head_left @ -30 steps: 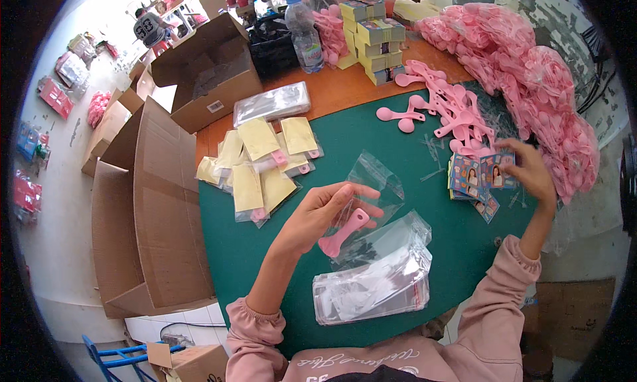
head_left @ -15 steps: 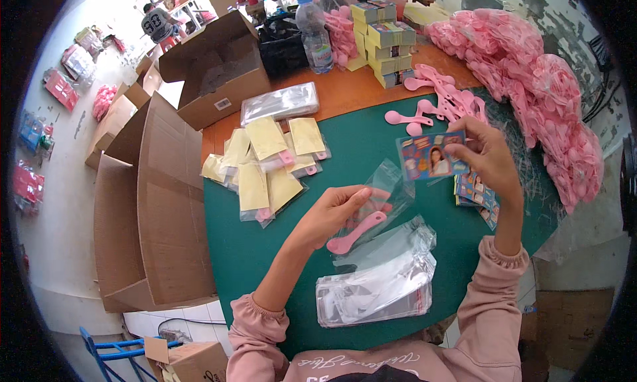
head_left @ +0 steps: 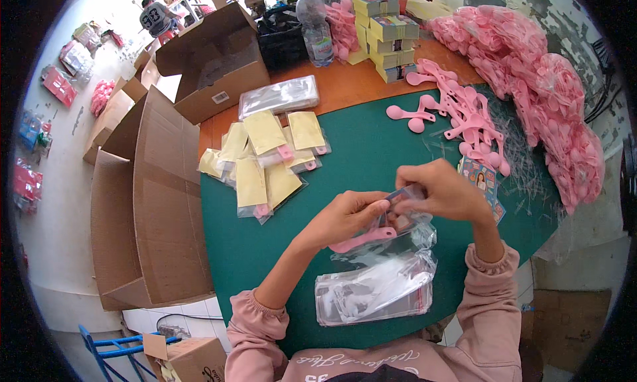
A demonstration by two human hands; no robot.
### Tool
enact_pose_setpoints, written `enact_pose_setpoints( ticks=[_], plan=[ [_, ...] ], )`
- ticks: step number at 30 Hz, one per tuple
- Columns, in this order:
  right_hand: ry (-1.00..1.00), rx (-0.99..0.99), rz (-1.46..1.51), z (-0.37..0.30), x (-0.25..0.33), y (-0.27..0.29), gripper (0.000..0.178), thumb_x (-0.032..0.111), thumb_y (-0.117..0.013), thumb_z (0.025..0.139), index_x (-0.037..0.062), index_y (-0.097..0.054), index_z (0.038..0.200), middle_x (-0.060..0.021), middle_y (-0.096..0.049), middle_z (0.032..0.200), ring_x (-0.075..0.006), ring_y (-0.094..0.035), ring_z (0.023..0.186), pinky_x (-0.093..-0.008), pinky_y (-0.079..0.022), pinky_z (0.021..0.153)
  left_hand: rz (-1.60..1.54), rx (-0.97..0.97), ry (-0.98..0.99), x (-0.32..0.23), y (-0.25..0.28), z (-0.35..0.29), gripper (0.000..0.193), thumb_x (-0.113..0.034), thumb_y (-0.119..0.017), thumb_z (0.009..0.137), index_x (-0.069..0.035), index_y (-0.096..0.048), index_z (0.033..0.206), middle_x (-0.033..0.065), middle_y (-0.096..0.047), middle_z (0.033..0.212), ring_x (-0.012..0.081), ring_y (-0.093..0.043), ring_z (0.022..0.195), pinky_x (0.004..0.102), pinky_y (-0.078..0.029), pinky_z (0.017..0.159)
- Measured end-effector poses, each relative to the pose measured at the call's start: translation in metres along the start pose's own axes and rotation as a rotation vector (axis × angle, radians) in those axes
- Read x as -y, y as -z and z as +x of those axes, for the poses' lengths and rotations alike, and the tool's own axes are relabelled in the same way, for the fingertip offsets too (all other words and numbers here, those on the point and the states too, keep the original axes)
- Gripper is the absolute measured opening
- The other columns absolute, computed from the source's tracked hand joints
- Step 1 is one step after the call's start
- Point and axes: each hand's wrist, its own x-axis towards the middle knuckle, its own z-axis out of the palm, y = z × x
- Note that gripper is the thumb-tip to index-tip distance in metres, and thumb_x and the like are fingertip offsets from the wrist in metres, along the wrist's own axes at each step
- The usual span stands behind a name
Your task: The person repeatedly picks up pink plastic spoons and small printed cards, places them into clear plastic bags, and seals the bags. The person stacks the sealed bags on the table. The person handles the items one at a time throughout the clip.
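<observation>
My left hand (head_left: 340, 220) pinches a clear plastic bag (head_left: 391, 221) above the middle of the green table. A pink measuring spoon (head_left: 365, 239) lies along the bag under my left fingers; it seems to be inside. Right at the bag's mouth, my right hand (head_left: 446, 191) has its fingers closed on a small printed card (head_left: 397, 196), mostly covered by the fingers and film. Whether the card is inside the bag I cannot tell. Nearer to me is a pile of empty clear bags (head_left: 371, 296). More printed cards (head_left: 482, 182) lie beside my right wrist.
Packets with yellow cards (head_left: 265, 131) and pink spoons lie at left, before a stack of clear bags (head_left: 279, 97). Loose pink spoons (head_left: 472, 122) and a long heap of bagged ones (head_left: 524, 63) fill the right. Banded card stacks (head_left: 393, 47), a bottle (head_left: 314, 27) and cardboard boxes (head_left: 176, 203) stand around.
My right hand has moved left and down with the printed card, bringing it to the bag in my left hand. The left hand has shifted slightly right.
</observation>
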Motion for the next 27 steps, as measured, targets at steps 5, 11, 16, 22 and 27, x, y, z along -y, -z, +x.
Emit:
enact_pose_setpoints(
  ticks=[5, 11, 16, 22, 27],
  plan=[
    [0.088, -0.003, 0.031, 0.002, -0.024, -0.022, 0.023, 0.017, -0.068, 0.069, 0.0020, -0.052, 0.077, -0.0117, -0.057, 0.065, -0.0259, -0.056, 0.058, -0.0320, -0.042, 0.054, 0.279, -0.090, 0.065, -0.010, 0.000, 0.000, 0.050, -0.031, -0.049, 0.089, -0.003, -0.037, 0.129, 0.0039, -0.063, 0.078, 0.0088, -0.054, 0.066, 0.0271, -0.044, 0.058],
    [-0.156, -0.110, 0.550, -0.015, -0.063, -0.013, 0.019, 0.009, -0.069, 0.069, 0.0008, -0.058, 0.081, -0.0021, -0.059, 0.071, -0.0079, -0.051, 0.059, -0.0241, -0.038, 0.050, -0.218, 0.177, -0.041, 0.025, 0.037, 0.002, 0.066, -0.032, -0.062, 0.081, -0.009, -0.029, 0.133, 0.0082, -0.060, 0.095, 0.0112, -0.055, 0.080, 0.0241, -0.046, 0.070],
    [-0.303, -0.184, 0.812, -0.013, -0.061, -0.013, 0.020, 0.013, -0.069, 0.073, -0.0013, -0.062, 0.086, -0.0001, -0.055, 0.071, -0.0060, -0.046, 0.060, -0.0203, -0.035, 0.050, -0.222, 0.036, -0.051, 0.029, 0.034, 0.008, 0.053, -0.016, -0.059, 0.083, -0.009, -0.033, 0.130, 0.0082, -0.058, 0.100, 0.0113, -0.055, 0.089, 0.0232, -0.047, 0.073],
    [-0.327, -0.167, 0.454, -0.023, -0.058, -0.002, 0.014, 0.010, -0.067, 0.071, -0.0008, -0.062, 0.078, -0.0012, -0.057, 0.069, -0.0060, -0.048, 0.060, -0.0201, -0.038, 0.053, -0.257, -0.045, 0.009, 0.034, 0.035, 0.008, 0.051, -0.013, -0.056, 0.085, -0.010, -0.033, 0.130, 0.0066, -0.059, 0.101, 0.0117, -0.055, 0.089, 0.0237, -0.047, 0.073],
    [-0.248, -0.333, 0.340, -0.021, -0.065, -0.016, 0.015, 0.010, -0.066, 0.070, -0.0013, -0.060, 0.078, -0.0033, -0.059, 0.069, -0.0086, -0.053, 0.061, -0.0214, -0.043, 0.059, -0.369, -0.075, -0.036, 0.040, 0.026, 0.013, 0.047, -0.012, -0.055, 0.085, -0.009, -0.036, 0.127, 0.0070, -0.057, 0.103, 0.0101, -0.052, 0.087, 0.0239, -0.044, 0.076]
  ],
)
